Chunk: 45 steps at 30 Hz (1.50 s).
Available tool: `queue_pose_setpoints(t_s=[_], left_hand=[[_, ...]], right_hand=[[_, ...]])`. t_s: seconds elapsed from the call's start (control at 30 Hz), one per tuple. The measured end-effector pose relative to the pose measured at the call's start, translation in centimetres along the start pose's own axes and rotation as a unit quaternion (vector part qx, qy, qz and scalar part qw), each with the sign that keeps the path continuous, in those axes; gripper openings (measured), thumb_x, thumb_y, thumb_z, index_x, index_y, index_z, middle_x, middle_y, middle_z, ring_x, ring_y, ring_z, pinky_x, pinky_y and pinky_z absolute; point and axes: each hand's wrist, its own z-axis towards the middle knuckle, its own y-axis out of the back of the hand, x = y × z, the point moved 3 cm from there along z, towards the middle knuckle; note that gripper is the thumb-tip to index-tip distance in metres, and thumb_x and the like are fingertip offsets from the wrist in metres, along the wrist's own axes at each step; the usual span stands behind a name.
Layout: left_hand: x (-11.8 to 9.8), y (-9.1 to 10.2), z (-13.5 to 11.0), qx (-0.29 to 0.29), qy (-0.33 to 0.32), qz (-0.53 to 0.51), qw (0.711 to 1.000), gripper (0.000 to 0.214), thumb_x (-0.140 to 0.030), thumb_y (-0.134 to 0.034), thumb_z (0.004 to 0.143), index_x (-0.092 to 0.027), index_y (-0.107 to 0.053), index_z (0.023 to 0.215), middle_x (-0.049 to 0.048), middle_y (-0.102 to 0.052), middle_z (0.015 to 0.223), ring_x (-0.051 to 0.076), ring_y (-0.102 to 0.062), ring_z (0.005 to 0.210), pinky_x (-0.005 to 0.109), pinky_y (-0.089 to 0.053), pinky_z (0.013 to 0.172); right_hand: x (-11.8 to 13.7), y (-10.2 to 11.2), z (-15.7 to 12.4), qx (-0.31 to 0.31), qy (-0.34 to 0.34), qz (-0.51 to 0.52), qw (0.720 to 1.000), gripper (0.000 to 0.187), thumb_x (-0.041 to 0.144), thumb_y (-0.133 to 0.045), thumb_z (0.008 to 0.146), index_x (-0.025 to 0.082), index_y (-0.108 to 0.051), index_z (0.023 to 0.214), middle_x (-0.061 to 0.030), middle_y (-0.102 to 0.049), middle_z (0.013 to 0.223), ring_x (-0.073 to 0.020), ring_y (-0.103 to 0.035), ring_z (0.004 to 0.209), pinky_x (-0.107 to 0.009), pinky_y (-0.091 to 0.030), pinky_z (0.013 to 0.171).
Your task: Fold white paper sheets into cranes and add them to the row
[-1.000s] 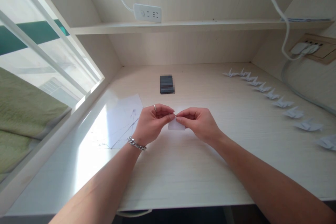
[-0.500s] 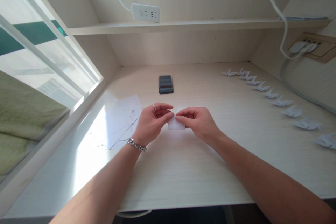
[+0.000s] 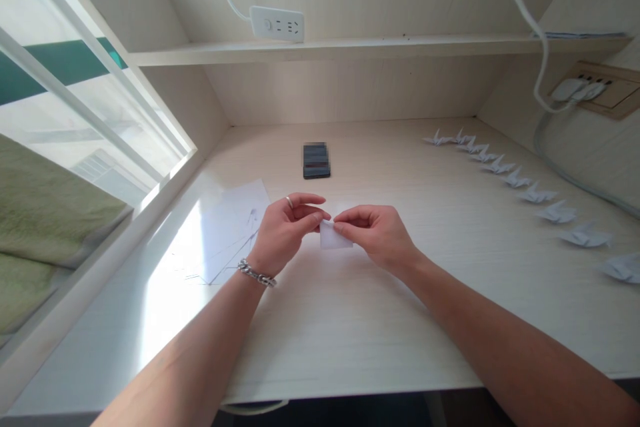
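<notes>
A small folded piece of white paper (image 3: 334,238) is held just above the pale wooden desk (image 3: 350,333), near its middle. My left hand (image 3: 284,232), with a ring and a chain bracelet, pinches the paper's upper left corner. My right hand (image 3: 376,233) pinches its top edge from the right. The fingertips of both hands nearly meet over the paper. Most of the folded piece hangs below the fingers and shows plainly.
Loose white sheets (image 3: 225,230) lie left of my hands in a sunlit patch. A dark phone (image 3: 317,161) lies further back. Several folded paper cranes (image 3: 537,195) line the right side. A power strip (image 3: 277,23) sits on the shelf; a wall socket (image 3: 595,91) is at right.
My left hand has shifted slightly left and down, its fingers spreading a little along the paper's edge. The paper and my right hand have barely moved.
</notes>
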Motion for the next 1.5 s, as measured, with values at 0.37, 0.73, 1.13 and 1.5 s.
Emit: queue_pose_setpoints(t_s=[0.37,0.73,1.13,1.5], left_hand=[[0.2,0.0,0.1,-0.014,-0.013,0.062,0.998,0.027,-0.024,-0.079,0.068,-0.013,-0.07,0.091,0.0036,-0.072,0.072,0.014,-0.064,0.066,0.027,-0.052,0.065],[0.4,-0.2,0.0,-0.004,-0.018,0.085,0.996,0.029,-0.03,-0.079,0.072,-0.014,-0.068,0.093,0.0049,-0.073,0.078,0.015,-0.066,0.071,0.026,-0.052,0.064],[0.4,-0.3,0.0,0.004,-0.018,0.124,0.992,0.023,-0.028,-0.077,0.072,-0.014,-0.069,0.088,0.0053,-0.072,0.077,0.014,-0.065,0.07,0.025,-0.05,0.061],[0.7,-0.2,0.1,0.019,-0.028,0.102,0.994,0.021,-0.025,-0.076,0.072,-0.015,-0.068,0.089,0.0053,-0.072,0.078,0.014,-0.065,0.071,0.025,-0.05,0.062]], right_hand=[[-0.2,0.0,0.1,-0.002,-0.005,0.009,1.0,0.014,0.032,-0.074,0.074,0.02,-0.077,0.081,-0.0054,-0.075,0.081,-0.0204,-0.068,0.076,-0.034,-0.052,0.07],[-0.7,-0.3,0.2,0.005,-0.088,0.127,0.988,0.021,0.033,-0.08,0.067,0.017,-0.075,0.079,-0.0057,-0.071,0.079,-0.018,-0.064,0.074,-0.033,-0.054,0.067],[-1.1,-0.4,0.4,0.041,-0.138,0.143,0.979,0.021,0.03,-0.081,0.066,0.015,-0.077,0.081,-0.0056,-0.071,0.078,-0.0164,-0.064,0.073,-0.033,-0.055,0.069],[-1.2,-0.6,0.2,0.026,-0.136,0.114,0.984,0.018,0.028,-0.079,0.067,0.016,-0.074,0.08,-0.0036,-0.069,0.075,-0.0151,-0.064,0.07,-0.029,-0.054,0.064]])
